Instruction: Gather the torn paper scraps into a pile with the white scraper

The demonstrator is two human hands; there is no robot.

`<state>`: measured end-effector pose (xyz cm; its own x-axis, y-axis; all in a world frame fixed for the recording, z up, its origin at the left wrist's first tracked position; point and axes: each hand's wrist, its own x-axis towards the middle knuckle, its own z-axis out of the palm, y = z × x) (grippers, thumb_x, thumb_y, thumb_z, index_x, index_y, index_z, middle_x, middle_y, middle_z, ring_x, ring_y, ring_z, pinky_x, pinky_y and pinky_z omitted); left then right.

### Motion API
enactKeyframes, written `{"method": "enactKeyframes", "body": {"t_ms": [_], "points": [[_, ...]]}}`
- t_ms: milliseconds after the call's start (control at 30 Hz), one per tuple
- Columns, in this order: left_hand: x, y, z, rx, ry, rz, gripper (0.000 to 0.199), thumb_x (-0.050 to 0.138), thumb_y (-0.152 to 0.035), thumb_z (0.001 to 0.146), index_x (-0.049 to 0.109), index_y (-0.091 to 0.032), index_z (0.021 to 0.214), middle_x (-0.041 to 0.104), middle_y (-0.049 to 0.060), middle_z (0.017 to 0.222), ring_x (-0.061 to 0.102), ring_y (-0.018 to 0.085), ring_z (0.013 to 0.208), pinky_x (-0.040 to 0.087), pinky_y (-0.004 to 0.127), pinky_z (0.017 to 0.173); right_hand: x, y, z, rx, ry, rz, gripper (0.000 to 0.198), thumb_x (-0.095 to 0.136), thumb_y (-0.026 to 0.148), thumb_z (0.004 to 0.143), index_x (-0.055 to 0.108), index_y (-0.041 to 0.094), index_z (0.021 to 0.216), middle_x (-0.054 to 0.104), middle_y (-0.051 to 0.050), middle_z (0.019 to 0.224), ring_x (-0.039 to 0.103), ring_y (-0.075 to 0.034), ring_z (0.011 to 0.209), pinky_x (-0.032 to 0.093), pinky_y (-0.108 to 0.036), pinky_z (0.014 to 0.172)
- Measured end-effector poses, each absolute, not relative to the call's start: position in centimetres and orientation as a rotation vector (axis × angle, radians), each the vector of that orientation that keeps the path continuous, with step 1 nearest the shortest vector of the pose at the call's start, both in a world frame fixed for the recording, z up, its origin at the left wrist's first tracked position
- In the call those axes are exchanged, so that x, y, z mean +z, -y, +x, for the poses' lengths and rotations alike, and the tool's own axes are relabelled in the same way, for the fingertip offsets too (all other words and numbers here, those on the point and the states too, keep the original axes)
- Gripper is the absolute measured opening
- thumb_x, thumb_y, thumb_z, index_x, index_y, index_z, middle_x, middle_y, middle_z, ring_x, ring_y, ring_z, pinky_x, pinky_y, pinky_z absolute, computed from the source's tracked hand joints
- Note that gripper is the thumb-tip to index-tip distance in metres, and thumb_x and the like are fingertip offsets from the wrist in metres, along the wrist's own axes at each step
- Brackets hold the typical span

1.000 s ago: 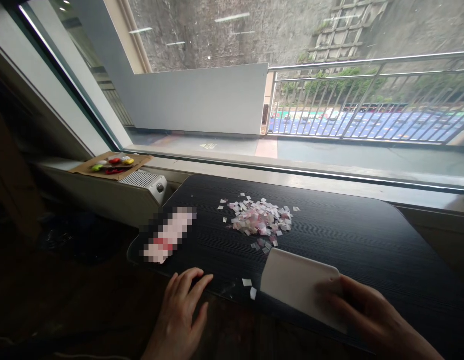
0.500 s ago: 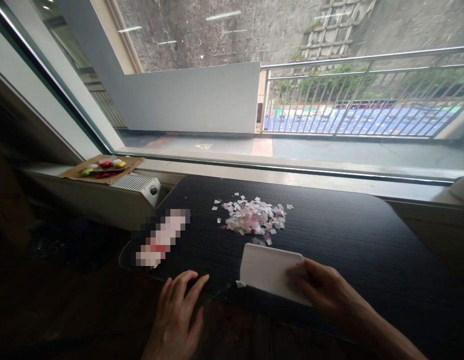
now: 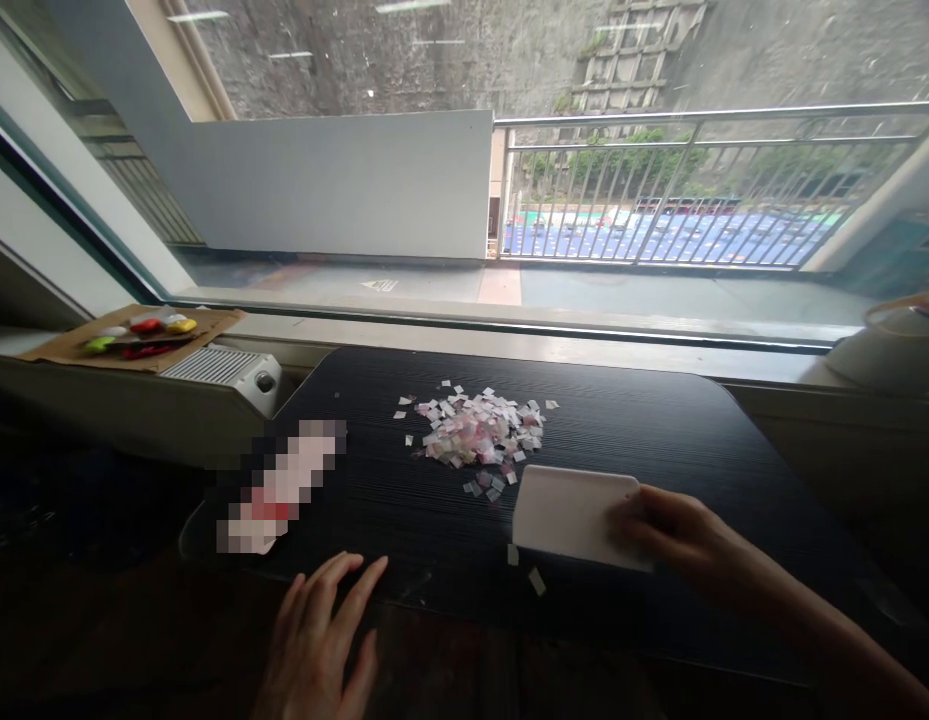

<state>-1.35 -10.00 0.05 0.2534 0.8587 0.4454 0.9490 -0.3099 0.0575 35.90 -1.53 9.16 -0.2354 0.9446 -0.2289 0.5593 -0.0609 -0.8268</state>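
Panel [image 3: 565, 510], white and rectangular, is held at its right end in the closed fingers of the right hand [image 3: 670, 525], at the near side of the black wood-grain table [image 3: 644, 420]. Two loose paper scraps [image 3: 537, 581] lie near its near-left corner; the main scrap heap [image 3: 475, 428] sits beyond, leftward. The left hand [image 3: 318, 635], fingers parted, holds nothing near the front edge. A pixelated pink-and-red item [image 3: 288, 485] occupies the left end.

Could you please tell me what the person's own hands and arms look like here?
The left hand and right hand are bare, with no gloves, rings or markings visible. The right forearm shows no sleeve, watch or bracelet; the left forearm is out of frame.
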Motion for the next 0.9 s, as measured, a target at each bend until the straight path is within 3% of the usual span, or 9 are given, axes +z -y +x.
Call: {"method": "enactKeyframes", "body": {"t_ms": [200, 367, 500, 667, 900], "points": [[0.3, 9.9, -1.1, -0.614, 1.688, -2.29, 0.051, 0.042, -0.026, 0.08, 0.044, -0.029, 0.131, 0.057, 0.007, 0.115, 0.056, 0.025, 0.104, 0.039, 0.043, 0.094, 10.0, 1.8, 38.0, 1.293, 1.8, -1.609, 0.025, 0.06, 0.04, 0.077, 0.068, 0.016, 0.078, 0.067, -0.003, 0.073, 0.059, -0.018, 0.068, 0.047, -0.026, 0.059], [0.6, 9.9, -1.0, -0.523, 1.684, -2.278, 0.049, 0.04, -0.028, 0.082, 0.044, -0.028, 0.131, 0.058, 0.008, 0.113, 0.058, 0.026, 0.1, 0.035, 0.048, 0.096, 9.3, -0.2, 35.1, 1.317, 1.833, -1.488, 0.018, 0.056, 0.03, 0.079, 0.063, 0.014, 0.077, 0.062, 0.0, 0.07, 0.054, -0.014, 0.064, 0.043, -0.024, 0.059], [1.0, 10.1, -1.1, -0.451, 1.618, -2.309, 0.051, 0.038, -0.031, 0.083, 0.04, -0.026, 0.134, 0.057, 0.01, 0.117, 0.057, 0.027, 0.104, 0.041, 0.045, 0.087, 9.2, -1.0, 34.6, 1.423, 1.937, -1.444, 0.016, 0.054, 0.026, 0.081, 0.062, 0.013, 0.079, 0.058, 0.002, 0.068, 0.049, -0.012, 0.062, 0.04, -0.023, 0.057], [1.6, 9.9, -0.8, -0.411, 1.611, -2.322, 0.045, 0.039, -0.029, 0.084, 0.049, -0.018, 0.126, 0.056, 0.013, 0.116, 0.056, 0.028, 0.105, 0.046, 0.042, 0.082, 10.0, 0.4, 36.4, 1.53, 1.982, -1.484, 0.017, 0.055, 0.028, 0.081, 0.058, 0.014, 0.073, 0.054, 0.004, 0.065, 0.045, -0.011, 0.06, 0.035, -0.021, 0.052], [1.9, 10.2, -0.6, -0.365, 1.644, -2.299, 0.043, 0.037, -0.028, 0.084, 0.053, -0.016, 0.122, 0.057, 0.014, 0.115, 0.057, 0.029, 0.103, 0.045, 0.045, 0.082, 9.2, 1.3, 37.8, 1.527, 1.818, -1.514, 0.023, 0.056, 0.032, 0.079, 0.063, 0.012, 0.088, 0.062, -0.003, 0.078, 0.054, -0.016, 0.071, 0.042, -0.025, 0.061]]}}
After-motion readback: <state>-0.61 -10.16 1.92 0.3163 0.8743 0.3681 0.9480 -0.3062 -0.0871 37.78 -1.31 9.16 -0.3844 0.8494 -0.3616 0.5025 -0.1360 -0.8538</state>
